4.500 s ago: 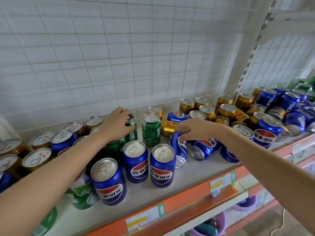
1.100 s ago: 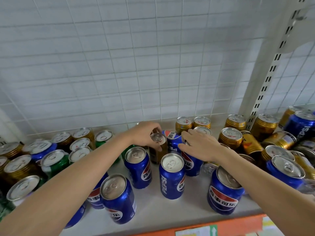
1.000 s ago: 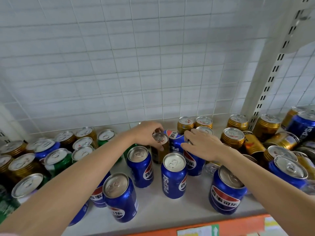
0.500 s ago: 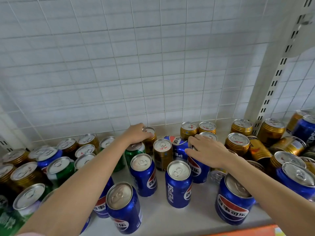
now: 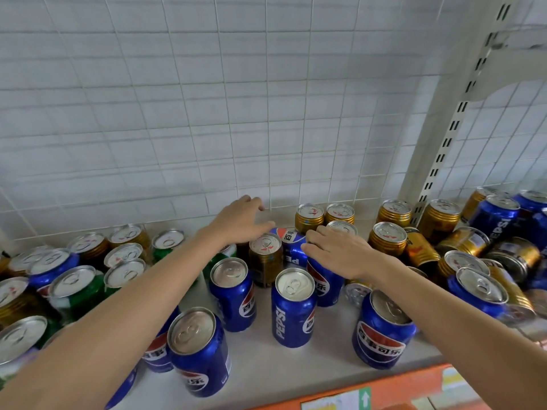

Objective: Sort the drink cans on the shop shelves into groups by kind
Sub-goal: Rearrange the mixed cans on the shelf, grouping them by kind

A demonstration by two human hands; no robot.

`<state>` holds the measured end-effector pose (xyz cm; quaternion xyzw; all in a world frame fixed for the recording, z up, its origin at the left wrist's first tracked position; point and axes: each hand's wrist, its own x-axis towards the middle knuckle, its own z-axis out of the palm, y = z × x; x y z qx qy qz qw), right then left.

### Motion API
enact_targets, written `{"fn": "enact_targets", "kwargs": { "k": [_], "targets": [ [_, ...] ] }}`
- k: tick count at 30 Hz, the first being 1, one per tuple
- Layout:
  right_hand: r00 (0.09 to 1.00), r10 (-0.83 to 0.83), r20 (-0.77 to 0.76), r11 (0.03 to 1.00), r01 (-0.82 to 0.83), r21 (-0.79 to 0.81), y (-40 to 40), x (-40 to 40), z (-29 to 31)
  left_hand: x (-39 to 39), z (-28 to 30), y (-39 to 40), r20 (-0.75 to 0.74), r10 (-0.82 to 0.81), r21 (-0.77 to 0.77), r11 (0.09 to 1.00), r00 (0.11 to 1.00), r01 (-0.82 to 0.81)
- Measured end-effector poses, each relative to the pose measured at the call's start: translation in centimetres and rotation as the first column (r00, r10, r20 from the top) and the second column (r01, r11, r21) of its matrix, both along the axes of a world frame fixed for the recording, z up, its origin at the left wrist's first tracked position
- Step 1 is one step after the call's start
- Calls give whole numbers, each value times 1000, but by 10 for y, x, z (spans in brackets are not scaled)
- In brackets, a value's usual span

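Drink cans [image 5: 293,309], blue, gold and green, stand mixed on a shop shelf [image 5: 296,368] mid-sort. The left hand [image 5: 239,223] hovers open and empty above a gold can [image 5: 265,258]; the right hand [image 5: 337,251] rests loosely curled over a blue can [image 5: 324,287], grip uncertain. Next, likely, gold joins gold

Pepsi cans [image 5: 293,310]: blue, red-white-blue globe, white lettering
Ribbed cans [image 5: 388,239]: gold, silver lids with red marks
Green cans [image 5: 77,292]: green, silver lids
Shelf edge [image 5: 414,386]: orange
Wire grid [image 5: 236,113]: white
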<state>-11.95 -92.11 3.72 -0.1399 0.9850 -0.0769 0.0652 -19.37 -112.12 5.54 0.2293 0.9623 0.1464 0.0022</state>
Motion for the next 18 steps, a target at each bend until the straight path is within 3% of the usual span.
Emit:
{"fn": "enact_targets", "kwargs": {
  "k": [1, 3, 6, 11, 14, 18],
  "targets": [
    [1000, -14, 20, 1000, 15, -24, -1, 0, 1, 7, 0, 7, 36, -92, -10, 996, 995, 93],
    [1000, 5, 26, 1000, -5, -4, 1, -2, 1, 19, -3, 20, 97, -211, -224, 947, 973, 228],
    [996, 37, 75, 998, -41, 44, 3, -7, 1, 26, -1, 20, 50, -244, -404, 882, 969, 243],
    [968, -16, 252, 1000, 13, 12, -5, -13, 21, 25, -3, 3, 82, -208, -397, 890, 975, 223],
    [986, -7, 166, 999, 0, 39, -15, -22, 35, 25, -3, -10, -37, -161, -297, 944, 986, 143],
    [998, 22, 60, 999, -25, 42, -29, -51, 37, 22, -17, -25, -34, 96, -195, 976, 995, -101]
  ]
}}
